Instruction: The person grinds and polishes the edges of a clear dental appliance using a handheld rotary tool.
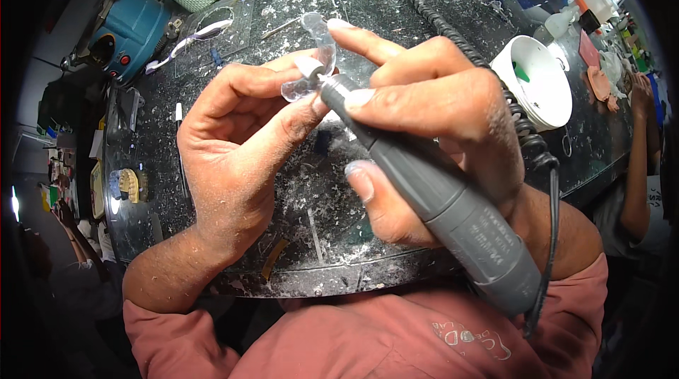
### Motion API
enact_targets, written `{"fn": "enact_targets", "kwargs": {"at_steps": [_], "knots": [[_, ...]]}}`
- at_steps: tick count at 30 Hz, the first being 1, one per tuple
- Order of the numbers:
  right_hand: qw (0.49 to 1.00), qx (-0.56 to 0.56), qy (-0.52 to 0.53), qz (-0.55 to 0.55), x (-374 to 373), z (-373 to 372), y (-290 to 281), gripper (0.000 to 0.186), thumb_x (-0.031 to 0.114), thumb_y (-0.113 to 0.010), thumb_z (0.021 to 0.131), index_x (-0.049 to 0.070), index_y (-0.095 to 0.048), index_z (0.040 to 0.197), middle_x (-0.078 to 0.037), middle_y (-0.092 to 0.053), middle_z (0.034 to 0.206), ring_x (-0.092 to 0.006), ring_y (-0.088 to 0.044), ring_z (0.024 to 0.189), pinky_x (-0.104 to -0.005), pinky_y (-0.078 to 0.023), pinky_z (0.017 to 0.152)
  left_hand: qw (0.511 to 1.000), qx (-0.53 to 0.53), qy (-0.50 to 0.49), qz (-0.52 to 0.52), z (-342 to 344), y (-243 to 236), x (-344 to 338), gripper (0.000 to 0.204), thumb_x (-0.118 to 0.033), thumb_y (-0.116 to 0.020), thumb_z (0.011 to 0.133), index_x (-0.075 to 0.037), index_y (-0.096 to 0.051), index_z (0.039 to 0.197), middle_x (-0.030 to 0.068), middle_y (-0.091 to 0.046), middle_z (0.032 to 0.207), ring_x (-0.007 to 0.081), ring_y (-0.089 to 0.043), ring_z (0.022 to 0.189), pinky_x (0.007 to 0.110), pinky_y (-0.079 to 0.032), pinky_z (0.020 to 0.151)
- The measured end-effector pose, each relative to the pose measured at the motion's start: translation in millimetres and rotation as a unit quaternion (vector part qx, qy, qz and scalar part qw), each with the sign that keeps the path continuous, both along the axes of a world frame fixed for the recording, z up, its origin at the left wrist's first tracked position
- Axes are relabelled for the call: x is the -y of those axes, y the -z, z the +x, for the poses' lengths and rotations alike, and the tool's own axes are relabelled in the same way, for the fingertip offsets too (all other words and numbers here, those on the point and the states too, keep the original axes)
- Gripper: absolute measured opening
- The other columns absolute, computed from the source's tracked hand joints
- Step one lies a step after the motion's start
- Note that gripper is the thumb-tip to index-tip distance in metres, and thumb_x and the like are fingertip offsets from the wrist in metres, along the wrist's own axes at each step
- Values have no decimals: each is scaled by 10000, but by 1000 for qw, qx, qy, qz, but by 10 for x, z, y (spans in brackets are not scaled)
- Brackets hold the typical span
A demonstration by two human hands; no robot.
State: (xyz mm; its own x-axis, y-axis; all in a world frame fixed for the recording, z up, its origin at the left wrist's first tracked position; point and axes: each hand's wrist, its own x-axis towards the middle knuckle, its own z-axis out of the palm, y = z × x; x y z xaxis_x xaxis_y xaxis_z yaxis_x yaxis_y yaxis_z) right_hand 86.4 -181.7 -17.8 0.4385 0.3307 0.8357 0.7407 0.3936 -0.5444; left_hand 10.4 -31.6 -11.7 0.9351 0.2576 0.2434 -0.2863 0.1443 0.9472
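Between the thumb and fingers of my left hand (230,124) is a clear, curved dental splint (322,38), its arch pointing up and away from me. My right hand (453,100) grips a dark grey rotary handpiece (445,199) slantwise, thumb below the barrel and a finger along the top. At the tool's tip, a whitish grinding bit (309,66) sits against or just over the splint's inner side; exact contact cannot be made out. Another right fingertip reaches out to the splint's far end. Pale dust coats both hands.
A coiled black cord (453,32) runs across the dusty black bench (283,280). At right stands a white bucket (559,89); at left are a blue machine (131,36), a toothbrush (191,43) and a yellowish dental model (129,185). Other people sit at both sides.
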Motion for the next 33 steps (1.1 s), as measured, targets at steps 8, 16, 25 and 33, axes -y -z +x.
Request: {"fn": "enact_targets", "kwargs": {"at_steps": [8, 16, 25, 33], "knots": [[998, 38, -9, -43, 38, 12, -42, 279, -17, -654, 584, 49, -582, 846, -93, -508, 775, -277, -582, 783, -439, -444, 884, 999, 17, -18, 34, 4, -6, 14, 192, -20, -631, 760, 14, -544, 928, 186, -571, 1097, 220, -542, 1042, 351, -394, 931], [998, 20, 16, -56, 40, -52, -67, 311, 17, -686, 552, 68, -574, 837, -94, -541, 830, -313, -590, 884, -505, -421, 886, 1000, 19, 1, 3, 7, 7, -7, 204, -5, -605, 775, 14, -526, 962, 187, -562, 1114, 234, -532, 1067, 352, -395, 946], [984, 98, -48, -144, 138, 70, -94, 323, 51, -695, 586, 34, -574, 885, -124, -506, 884, -475, -462, 1091, -590, -286, 963, 999, 37, -1, 30, 27, -16, -8, 215, -17, -585, 794, 26, -527, 996, 183, -553, 1132, 228, -510, 1101, 355, -362, 982], [993, 64, -40, -88, 98, 20, -130, 376, 44, -685, 573, 50, -528, 915, -119, -511, 845, -392, -533, 986, -536, -352, 932, 998, 51, 33, 14, 12, -22, -29, 219, 2, -572, 797, 19, -521, 1009, 179, -555, 1125, 222, -527, 1076, 348, -390, 953]]}}
